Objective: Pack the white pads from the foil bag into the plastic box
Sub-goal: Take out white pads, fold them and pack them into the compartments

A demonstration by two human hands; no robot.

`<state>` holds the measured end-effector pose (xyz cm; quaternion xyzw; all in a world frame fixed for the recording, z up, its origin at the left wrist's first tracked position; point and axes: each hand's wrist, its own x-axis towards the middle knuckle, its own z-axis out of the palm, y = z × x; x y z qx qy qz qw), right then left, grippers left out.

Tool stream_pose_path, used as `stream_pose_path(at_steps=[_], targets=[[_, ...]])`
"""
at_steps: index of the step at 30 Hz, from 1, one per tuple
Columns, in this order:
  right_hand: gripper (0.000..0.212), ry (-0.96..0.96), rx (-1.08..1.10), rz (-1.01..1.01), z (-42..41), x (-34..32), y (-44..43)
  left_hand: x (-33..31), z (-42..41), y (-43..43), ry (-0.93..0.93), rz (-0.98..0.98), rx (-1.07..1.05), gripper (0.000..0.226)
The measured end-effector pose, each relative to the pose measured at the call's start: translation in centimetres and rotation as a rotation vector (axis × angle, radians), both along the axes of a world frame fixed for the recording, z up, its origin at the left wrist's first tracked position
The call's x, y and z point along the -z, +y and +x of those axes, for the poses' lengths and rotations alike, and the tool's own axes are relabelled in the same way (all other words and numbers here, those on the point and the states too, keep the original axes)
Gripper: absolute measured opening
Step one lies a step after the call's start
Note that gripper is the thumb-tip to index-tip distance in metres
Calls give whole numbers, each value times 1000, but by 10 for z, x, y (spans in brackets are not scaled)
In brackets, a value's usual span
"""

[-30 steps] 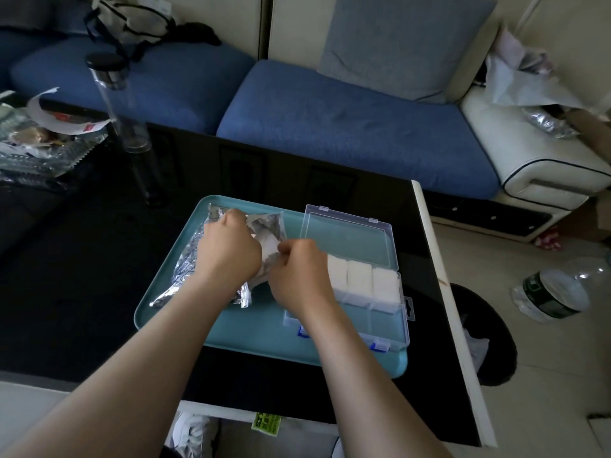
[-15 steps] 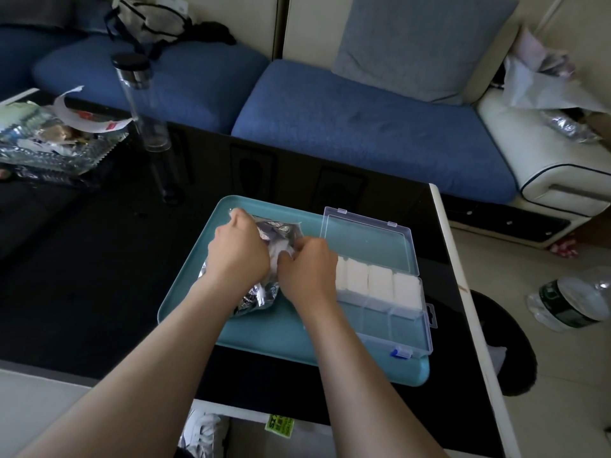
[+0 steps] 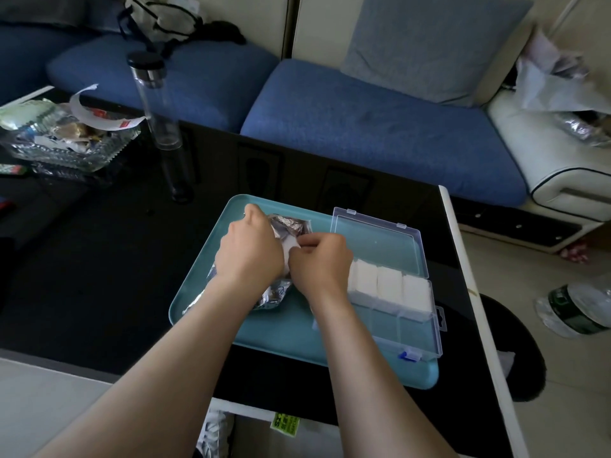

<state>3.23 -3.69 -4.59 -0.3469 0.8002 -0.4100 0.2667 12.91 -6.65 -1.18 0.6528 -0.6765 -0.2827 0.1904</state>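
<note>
Foil bag: crinkled silver foil bag [image 3: 288,226], lying on the shallow teal plastic tray [image 3: 281,338] toward 9 o'clock of the tray's middle.
Left hand: our left hand [image 3: 249,256] grips the bag from above, fingers curled into the foil. We judge it should pin the bag flat so that only the pad moves.
Right hand: our right hand [image 3: 322,262] appears to pinch a soft white square pad [image 3: 291,247] that shows between the two hands. We cannot tell whether it holds more than one.
Plastic box: clear hinged plastic box [image 3: 416,332] at 3 o'clock on the tray, touching the right hand's far side, with its lid open toward 12 o'clock. A row of white pads [image 3: 390,280] fills the far compartments, and the near ones look bare.
Technique: we would draw the pad out toward 3 o'clock with a light pinch, keeping it unfolded. We would seat it upright against its neighbours.
</note>
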Motion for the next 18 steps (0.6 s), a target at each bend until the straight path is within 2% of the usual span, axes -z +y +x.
stream_pose_path(at_steps=[3,8,13,18], targets=[[31,-44,54,-70,-2,-5,2,-5,-4,3,6,-36,-52,24],[29,-35,169,-176,-8,-11,3,-5,-7,6,124,-134,-113,27],[32,-27,81,-125,-7,-13,3,7,-6,-5,139,-202,3,24],[6,-50,-8,-68,-9,-15,7,9,-8,-7,186,-191,78,20]])
